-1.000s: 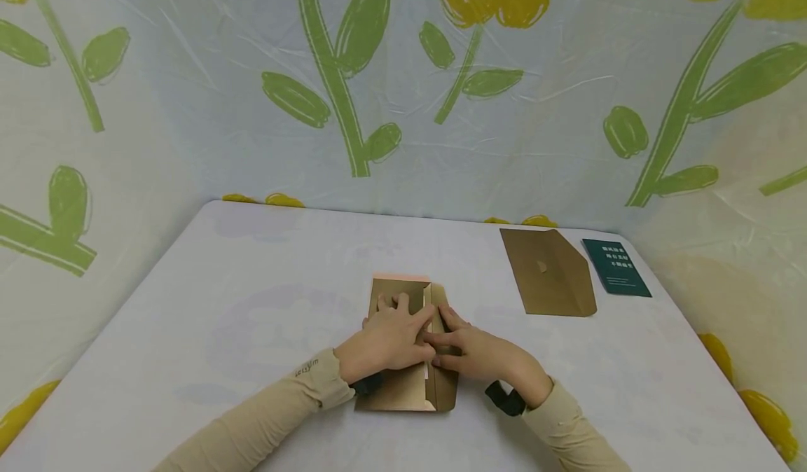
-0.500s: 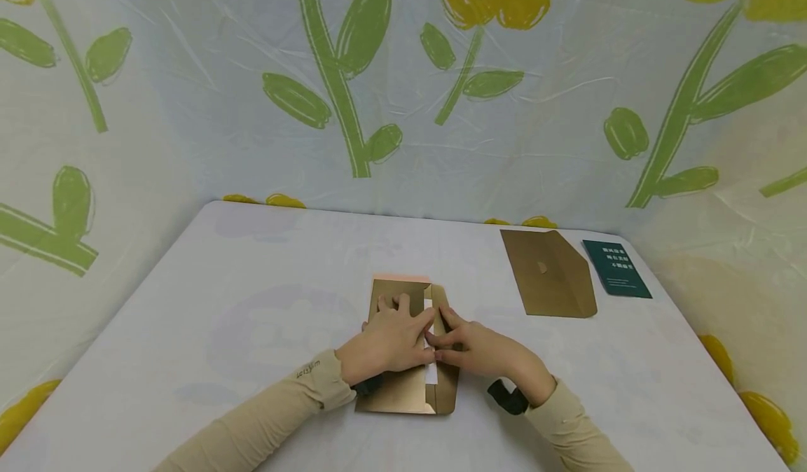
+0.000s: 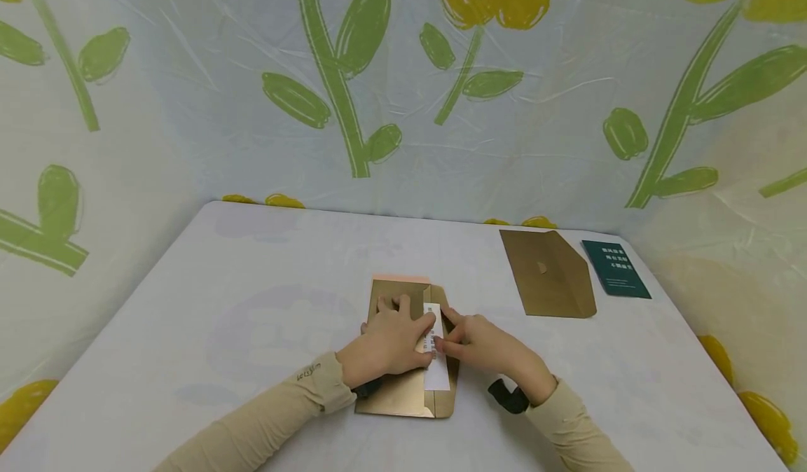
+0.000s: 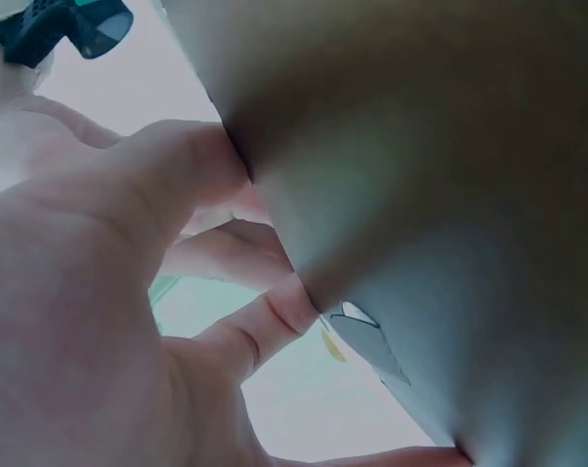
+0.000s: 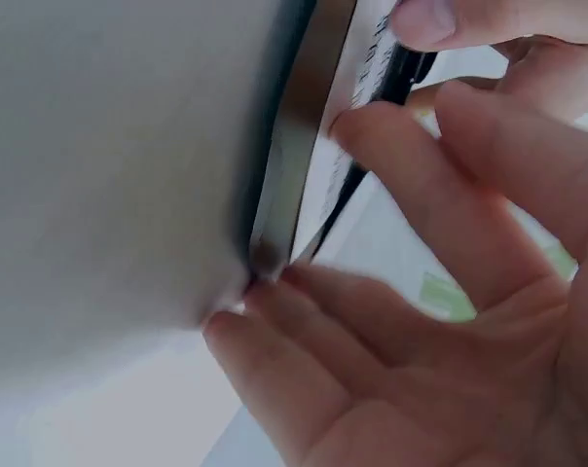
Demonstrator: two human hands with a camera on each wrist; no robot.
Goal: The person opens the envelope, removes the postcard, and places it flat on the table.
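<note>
A golden-brown envelope (image 3: 394, 395) lies on the table with its flap (image 3: 444, 402) spread to the right. From its opening sticks a white card (image 3: 438, 375) with printed characters. My left hand (image 3: 387, 339) rests on the envelope, fingers spread, pressing it down; its thumb and index fingertip overlap the card's left side. With thumb and index fingertips, my right hand (image 3: 482, 346) touches the card's printed face, while its other fingers stand at the flap's outer edge. In the right wrist view, an index finger (image 5: 372, 126) meets the card (image 5: 318, 180), the thumb tip apart from it.
A second brown envelope (image 3: 548, 286) lies at the back right of the white table (image 3: 277, 262). Beside it, near the right edge, is a dark green card (image 3: 618, 269) with white writing. A pale orange strip (image 3: 400, 277) shows along the first envelope's far edge.
The white card has slid rightward out of the envelope, from a thin sliver to a wide strip over the flap. My right hand has shifted slightly right; my left stays on the envelope.
</note>
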